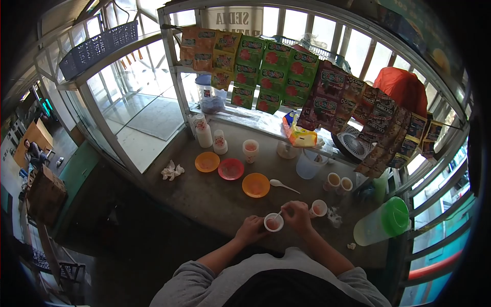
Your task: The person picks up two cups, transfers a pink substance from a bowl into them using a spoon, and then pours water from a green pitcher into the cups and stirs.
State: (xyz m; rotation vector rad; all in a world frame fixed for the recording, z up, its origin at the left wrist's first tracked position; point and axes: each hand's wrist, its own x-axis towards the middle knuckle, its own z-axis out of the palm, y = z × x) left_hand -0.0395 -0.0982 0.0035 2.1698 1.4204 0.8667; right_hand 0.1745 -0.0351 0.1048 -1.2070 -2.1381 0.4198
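Near the counter's front edge stands a white cup [273,222] with pinkish contents. My left hand [250,228] is closed against the cup's left side. In a pinch, my right hand [297,215] holds a thin white spoon [279,215] that dips into the cup. Just right of that hand is another white cup [318,207] with a pink drink. Beyond my hands lie an orange plate [255,185], a white spoon [284,186] and a red plate [230,169].
Stacked cups [203,131] stand at the back left. Two filled cups [333,180] and a green-lidded pitcher [382,221] are on the right. Sachet strips [271,71] hang above the counter. Crumpled tissue [173,170] lies left. A person [35,152] is far left.
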